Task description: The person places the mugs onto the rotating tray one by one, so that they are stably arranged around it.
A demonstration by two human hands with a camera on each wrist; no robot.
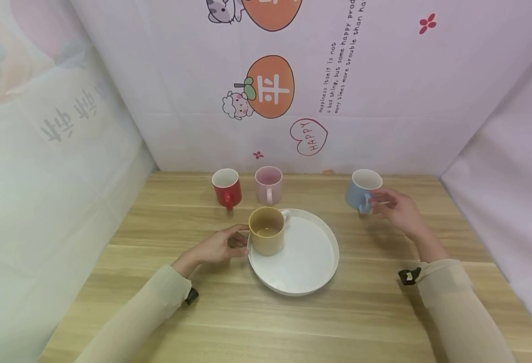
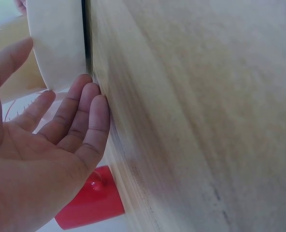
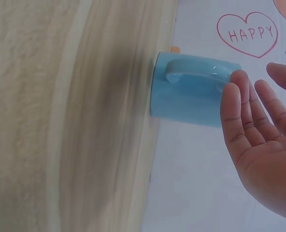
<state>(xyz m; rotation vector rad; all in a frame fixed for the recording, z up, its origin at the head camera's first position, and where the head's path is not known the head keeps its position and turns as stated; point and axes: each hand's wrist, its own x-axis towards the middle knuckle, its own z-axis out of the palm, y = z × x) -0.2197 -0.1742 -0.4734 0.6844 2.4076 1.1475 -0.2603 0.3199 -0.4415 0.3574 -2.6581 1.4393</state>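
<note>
Yellow mug stands upright in white tray.

Shows a bench in pale wood grain, streaked from side to side. Carries a round, low-rimmed white tray, flat near the middle. Holds, toward the far edge and left of centre, a red mug and a pink mug, upright, near each other but apart, handles frontward. Bears a light-blue mug farther right, also upright, well apart from both others, handle likewise frontward.
</note>
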